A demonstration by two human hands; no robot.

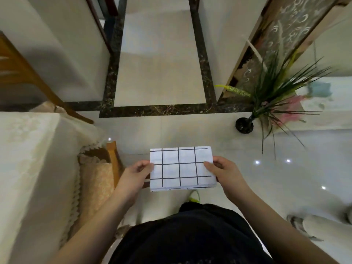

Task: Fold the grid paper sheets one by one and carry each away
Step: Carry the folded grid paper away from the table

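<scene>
A folded sheet of white grid paper (pixel 181 168) with black lines is held level in the air in front of me, above the tiled floor. My left hand (pixel 136 174) pinches its left edge, thumb on top. Its right edge is pinched the same way by my right hand (pixel 224 171). Several layers show at the sheet's near edge. No other sheets are in view.
A table with a cream lace cloth (pixel 28 159) fills the left side, with a wooden chair (pixel 112 159) tucked against it. A black vase of artificial grass and pink flowers (pixel 244 125) stands on the floor at right. A corridor with dark marble borders (pixel 158 109) lies ahead.
</scene>
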